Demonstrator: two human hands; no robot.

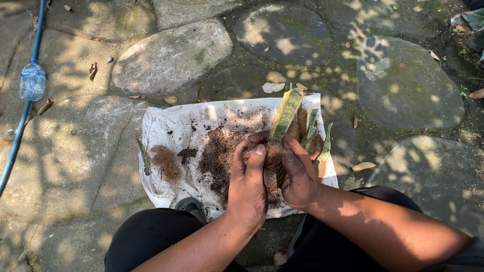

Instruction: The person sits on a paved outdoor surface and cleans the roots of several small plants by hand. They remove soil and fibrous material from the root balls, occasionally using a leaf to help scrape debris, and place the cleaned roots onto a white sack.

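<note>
Both hands, left hand (pixel 248 184) and right hand (pixel 298 174), clenched around plant's root clump (pixel 274 163) between them.

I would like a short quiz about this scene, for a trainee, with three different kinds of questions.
1. True or false: both hands hold the plant's root clump.
2. What lies under the loose soil? A) white sack B) metal tray C) wooden board
3. What stands beside the blue hose?

Key:
1. True: the left hand and right hand grip the root clump of the plant.
2. A, the white sack.
3. A plastic bottle by the blue hose.
</note>
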